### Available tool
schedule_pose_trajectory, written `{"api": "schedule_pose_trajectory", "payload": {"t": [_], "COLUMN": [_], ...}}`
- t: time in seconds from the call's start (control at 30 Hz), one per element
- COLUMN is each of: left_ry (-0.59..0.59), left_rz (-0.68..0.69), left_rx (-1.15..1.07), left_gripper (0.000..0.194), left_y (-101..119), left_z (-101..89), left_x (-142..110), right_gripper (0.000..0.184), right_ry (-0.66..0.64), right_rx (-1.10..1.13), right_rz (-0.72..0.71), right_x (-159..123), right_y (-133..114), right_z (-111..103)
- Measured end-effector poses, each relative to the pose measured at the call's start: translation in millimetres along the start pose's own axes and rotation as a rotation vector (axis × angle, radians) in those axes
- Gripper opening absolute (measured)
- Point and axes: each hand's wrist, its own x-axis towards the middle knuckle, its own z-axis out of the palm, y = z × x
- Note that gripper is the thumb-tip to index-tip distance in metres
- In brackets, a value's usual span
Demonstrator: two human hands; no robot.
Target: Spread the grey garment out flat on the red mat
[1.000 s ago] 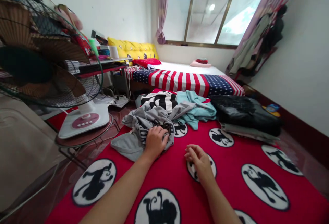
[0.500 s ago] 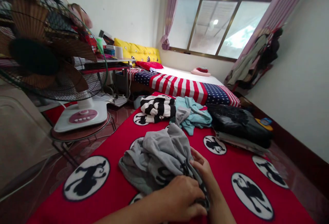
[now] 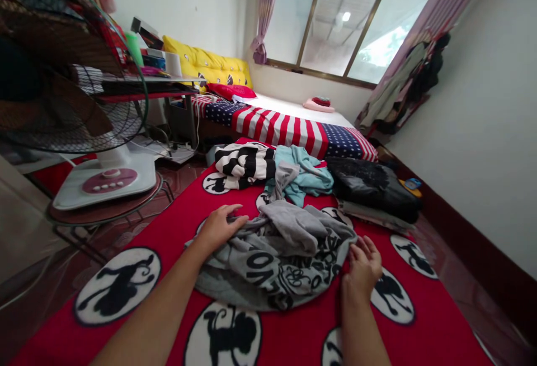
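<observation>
A crumpled grey shirt (image 3: 272, 259) with black lettering lies spread on a red blanket (image 3: 289, 335) patterned with black monkeys in white ovals. At its left upper edge rests my left hand (image 3: 220, 227), thumb and fingers apart, touching the cloth without closing on it. My right hand (image 3: 364, 262) pinches the shirt's right edge between thumb and fingers. Just beyond are a black-and-white striped garment (image 3: 247, 163) and a light blue garment (image 3: 306, 173), with one grey end of cloth lying over the blue.
A black plastic-wrapped bundle (image 3: 371, 192) sits on folded cloth at the right. On the left, a fan (image 3: 104, 178) stands on a round stool (image 3: 104, 209). Behind are a bed with a stars-and-stripes cover (image 3: 281, 131), a cluttered desk (image 3: 168, 83) and clothes hanging by the wall (image 3: 403, 83).
My hands have moved apart, the left to the shirt's far left edge and the right to its right side. The shirt is flatter and wider, with more lettering showing. The view has shifted slightly.
</observation>
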Motion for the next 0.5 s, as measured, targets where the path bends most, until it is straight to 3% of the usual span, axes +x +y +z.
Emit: {"api": "schedule_pose_trajectory", "payload": {"t": [0.07, 0.1, 0.27, 0.33, 0.4, 0.47, 0.5], "left_ry": [-0.071, -0.104, -0.281, -0.354, -0.386, -0.273, -0.142], "left_rz": [0.013, 0.022, 0.075, 0.108, 0.111, 0.073, 0.046], "left_rx": [0.013, 0.028, 0.038, 0.017, -0.038, -0.174, -0.266], "left_gripper": [0.055, 0.055, 0.066, 0.055, 0.040, 0.034, 0.034], "left_y": [3.5, 7.4, 21.6, 22.6, 22.7, 21.6, 19.9], "left_z": [-1.1, -1.4, -0.2, 0.6, 0.9, 0.1, -1.1], "left_x": [-5.1, -7.6, -13.9, -14.6, -14.2, -11.8, -9.6], "right_gripper": [0.048, 0.047, 0.070, 0.051, 0.020, 0.022, 0.025], "right_ry": [0.032, -0.027, -0.799, -0.956, -1.004, -0.899, -0.776], "right_rx": [-0.211, -0.290, -0.639, -0.784, -0.781, -0.654, -0.571], "right_rz": [-0.273, -0.368, -0.444, -0.470, -0.440, -0.317, -0.235], "right_x": [-12.2, -20.5, -62.4, -68.7, -65.3, -53.0, -44.4], "right_y": [-9.0, -14.0, -25.6, -23.6, -20.8, -18.7, -18.0], "right_z": [3.2, 6.1, 26.1, 31.4, 31.8, 26.5, 22.0]}}
